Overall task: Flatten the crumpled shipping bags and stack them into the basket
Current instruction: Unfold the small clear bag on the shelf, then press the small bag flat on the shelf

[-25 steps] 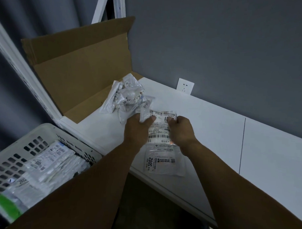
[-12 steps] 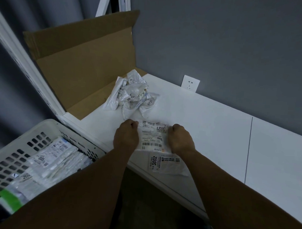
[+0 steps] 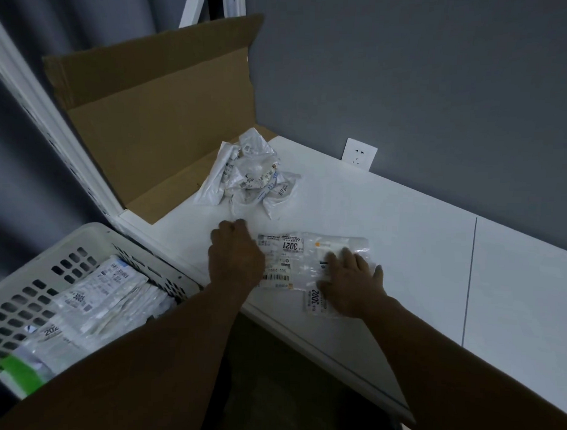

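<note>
A clear shipping bag with a label reading 3021 (image 3: 294, 247) lies spread on the white table (image 3: 419, 251), partly over a second flat bag labelled 3002 (image 3: 314, 301). My left hand (image 3: 235, 258) presses on the bag's left end, its fingers reaching forward over the edge. My right hand (image 3: 350, 281) lies flat on the bag's right part with fingers spread. Behind them sits a pile of crumpled bags (image 3: 251, 178). The white perforated basket (image 3: 32, 289) at lower left holds several flattened bags (image 3: 89, 298).
An open cardboard box (image 3: 163, 120) lies on its side at the table's far left corner, just behind the crumpled pile. A wall socket (image 3: 359, 153) is on the grey wall. A white shelf post (image 3: 54, 123) runs between box and basket.
Both hands gripped the 3021 bag's ends and pulled it toward the table's front edge. Now they have moved apart and lie pressed on it, the right hand opened flat and slid right.
</note>
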A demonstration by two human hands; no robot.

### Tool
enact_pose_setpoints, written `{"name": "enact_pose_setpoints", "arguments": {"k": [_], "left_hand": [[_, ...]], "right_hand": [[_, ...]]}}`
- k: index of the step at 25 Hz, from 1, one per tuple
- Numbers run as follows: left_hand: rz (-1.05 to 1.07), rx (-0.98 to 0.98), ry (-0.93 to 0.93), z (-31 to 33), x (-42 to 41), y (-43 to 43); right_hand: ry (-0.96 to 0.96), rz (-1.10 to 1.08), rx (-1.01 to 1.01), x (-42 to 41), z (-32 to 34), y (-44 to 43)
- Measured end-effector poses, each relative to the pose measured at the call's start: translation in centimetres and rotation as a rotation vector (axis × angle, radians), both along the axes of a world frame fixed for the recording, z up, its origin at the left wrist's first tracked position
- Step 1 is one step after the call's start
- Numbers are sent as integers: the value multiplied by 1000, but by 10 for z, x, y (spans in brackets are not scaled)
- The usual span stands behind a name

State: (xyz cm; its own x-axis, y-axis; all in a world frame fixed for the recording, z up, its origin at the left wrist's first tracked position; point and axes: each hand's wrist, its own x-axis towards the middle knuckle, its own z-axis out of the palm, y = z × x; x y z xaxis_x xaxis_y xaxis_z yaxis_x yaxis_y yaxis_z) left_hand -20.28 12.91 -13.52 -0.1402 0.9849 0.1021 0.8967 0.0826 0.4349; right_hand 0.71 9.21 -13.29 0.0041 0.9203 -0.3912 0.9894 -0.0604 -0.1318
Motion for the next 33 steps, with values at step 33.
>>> {"name": "enact_pose_setpoints", "arguments": {"k": [33], "left_hand": [[-368,15,303,-70,73,-1]], "right_hand": [[-76,49,229,18,-48,25]]}}
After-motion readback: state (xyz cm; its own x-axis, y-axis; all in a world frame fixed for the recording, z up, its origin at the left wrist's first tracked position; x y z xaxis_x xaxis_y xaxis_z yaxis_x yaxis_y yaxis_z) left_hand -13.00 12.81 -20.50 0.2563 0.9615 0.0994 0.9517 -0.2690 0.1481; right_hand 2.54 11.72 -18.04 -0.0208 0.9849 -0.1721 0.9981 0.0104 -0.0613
